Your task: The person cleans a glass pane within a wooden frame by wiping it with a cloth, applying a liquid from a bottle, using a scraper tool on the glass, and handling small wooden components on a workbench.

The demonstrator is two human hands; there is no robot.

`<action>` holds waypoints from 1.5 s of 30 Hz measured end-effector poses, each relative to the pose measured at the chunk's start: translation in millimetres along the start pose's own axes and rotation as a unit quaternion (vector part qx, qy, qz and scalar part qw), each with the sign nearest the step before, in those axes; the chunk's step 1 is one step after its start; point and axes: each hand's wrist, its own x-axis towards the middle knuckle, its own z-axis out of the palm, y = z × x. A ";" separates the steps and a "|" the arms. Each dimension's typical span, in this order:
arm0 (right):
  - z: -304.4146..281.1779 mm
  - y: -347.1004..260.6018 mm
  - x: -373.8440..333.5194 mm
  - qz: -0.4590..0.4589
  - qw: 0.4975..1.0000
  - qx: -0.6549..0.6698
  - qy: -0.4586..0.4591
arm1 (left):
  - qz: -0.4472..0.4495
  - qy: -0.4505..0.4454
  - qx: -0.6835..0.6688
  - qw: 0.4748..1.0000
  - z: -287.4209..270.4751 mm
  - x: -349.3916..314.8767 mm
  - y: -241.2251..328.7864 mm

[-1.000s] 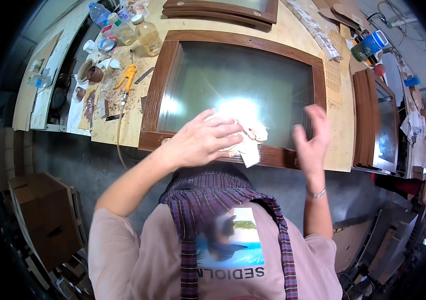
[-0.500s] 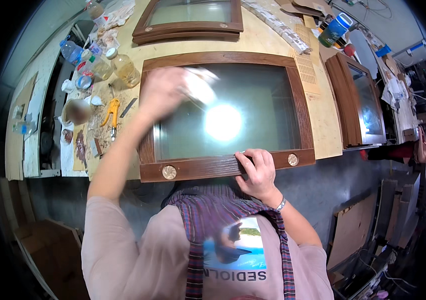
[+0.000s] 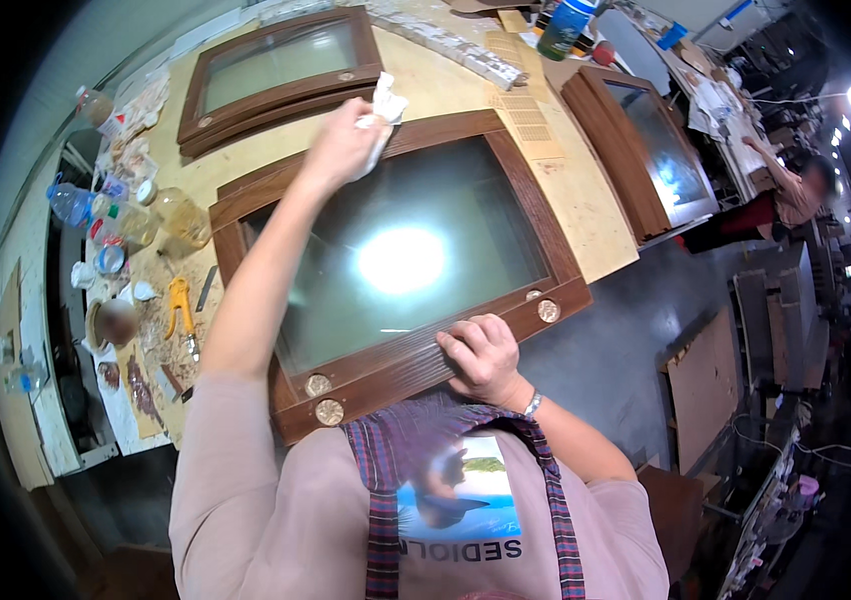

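A brown wooden frame (image 3: 416,362) with a glass pane (image 3: 346,310) lies at a slant on the workbench, its near rail close to my body. A bright light reflects in the glass. My left hand (image 3: 346,145) is closed on a crumpled white cloth (image 3: 383,108) over the frame's far rail. My right hand (image 3: 481,358) grips the near rail, fingers on top and the thumb side toward my body. Round holes (image 3: 330,411) show near both ends of that rail. Under this frame, the edge of a second one shows.
More glazed frames (image 3: 281,75) lie stacked at the back left, and others stand (image 3: 636,150) at the right. Bottles (image 3: 181,218), a yellow-handled tool (image 3: 181,305) and a cup (image 3: 113,322) crowd the bench's left side. A person (image 3: 796,195) is farther off to the right.
My left hand has moved the cloth from the glass to the far rail. The view has turned, and the frame now lies slanted, with the edge of another frame showing beneath. My right hand stays on the near rail.
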 end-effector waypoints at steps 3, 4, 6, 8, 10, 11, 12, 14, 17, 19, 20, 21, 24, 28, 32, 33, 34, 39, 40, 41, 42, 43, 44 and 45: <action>4.8 4.6 -6.0 -0.004 1.000 -0.017 0.024 | 0.170 -0.011 0.242 0.955 85.8 -5.6 49.0; 6.1 3.3 -4.5 -0.005 0.999 -0.015 0.032 | 0.221 -0.063 0.222 0.948 115.6 -16.4 57.3; 5.6 2.7 -6.6 0.005 1.000 -0.012 0.021 | 0.284 -0.206 0.127 0.928 154.2 -44.3 85.0; 2.7 2.5 -9.6 0.013 1.000 -0.013 0.009 | 0.357 -0.351 0.046 0.865 159.6 -79.1 116.0; 3.6 2.6 -8.5 0.009 1.000 -0.011 0.015 | 0.467 -0.303 -0.015 0.831 163.2 -103.4 112.4; 3.3 2.1 -10.4 0.012 1.000 -0.012 0.018 | 0.431 -0.286 0.023 0.856 156.1 -96.8 111.2; 1.1 1.2 -9.2 0.014 1.000 -0.008 0.016 | 0.390 -0.267 0.064 0.879 143.1 -80.6 109.6; 2.3 -0.2 -8.0 0.011 1.000 -0.010 0.022 | 0.278 -0.220 0.152 0.923 121.1 -34.7 84.4; 6.9 -1.4 -6.7 0.004 0.999 -0.002 0.033 | 0.291 -0.010 0.223 0.930 104.5 -18.6 37.3; 7.6 5.3 -10.5 0.006 0.999 -0.001 0.051 | 0.251 -0.187 0.181 0.932 109.2 -42.7 72.2; 6.4 5.3 -9.6 0.005 0.999 0.000 0.051 | 0.282 -0.183 0.147 0.930 111.9 -66.6 80.3; 4.5 7.1 -9.7 0.007 0.999 -0.003 0.052 | 0.281 -0.228 0.112 0.925 113.4 -88.0 87.5; 6.0 5.2 -6.0 0.002 0.999 0.004 0.055 | 0.303 -0.276 -0.004 0.912 73.6 -147.1 78.9; 9.2 4.3 -6.0 0.005 1.000 -0.018 0.012 | 0.163 -0.166 -0.036 0.972 5.6 -174.1 60.8; 14.8 2.0 -12.4 0.015 1.000 -0.011 0.012 | 0.219 -0.123 -0.009 0.968 -19.7 -189.6 73.1; 12.8 1.9 -11.8 0.023 1.000 -0.005 0.014 | 0.209 -0.131 -0.036 0.968 -34.6 -192.1 93.0; 12.6 2.0 -15.0 0.021 0.999 -0.012 0.023 | 0.187 -0.084 -0.041 0.978 -54.0 -197.0 87.9; 14.6 -1.2 -13.1 0.004 0.999 -0.022 0.038 | -0.197 0.284 0.031 0.938 -156.2 -265.8 -46.0; 14.9 -1.1 -13.5 0.003 0.999 -0.020 0.036 | -0.275 0.284 0.091 0.914 -171.8 -294.5 -82.5; 16.1 -1.1 -12.4 -0.001 0.999 -0.021 0.037 | -0.349 0.281 0.149 0.882 -181.1 -316.7 -110.3; 16.1 -1.2 -10.8 -0.004 0.999 -0.026 0.039 | -0.359 0.261 0.199 0.874 -183.1 -329.3 -131.7; 15.0 -0.8 -10.9 -0.005 0.999 -0.033 0.041 | -0.367 0.237 0.247 0.865 -181.7 -337.3 -149.8; 15.4 -0.1 -10.8 -0.003 0.999 -0.038 0.037 | -0.373 0.212 0.290 0.855 -179.0 -334.9 -155.5; 15.3 0.0 -11.0 -0.003 0.999 -0.042 0.032 | -0.367 0.204 0.309 0.853 -174.3 -329.3 -162.1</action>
